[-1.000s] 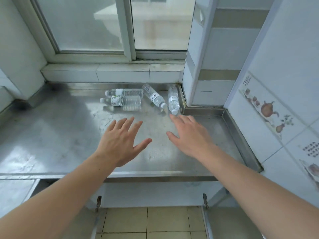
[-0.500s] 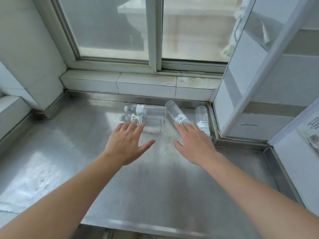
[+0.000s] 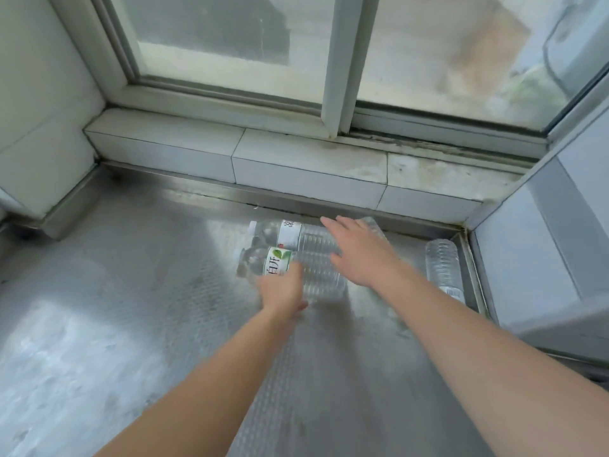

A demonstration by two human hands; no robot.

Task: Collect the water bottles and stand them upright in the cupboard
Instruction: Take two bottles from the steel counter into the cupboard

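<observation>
Your one camera sits on your head and looks forward and down. It is close above the metal counter (image 3: 138,324), facing the window (image 3: 333,61) at the back.

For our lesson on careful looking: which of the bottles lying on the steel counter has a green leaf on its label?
The nearer of the two side-by-side bottles, the green-leaf bottle under the left hand. The bottle behind it has a plain white label.

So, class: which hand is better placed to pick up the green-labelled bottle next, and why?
Left. The left hand already rests on the green-labelled bottle, while the right hand reaches over the bottles behind it.
</observation>
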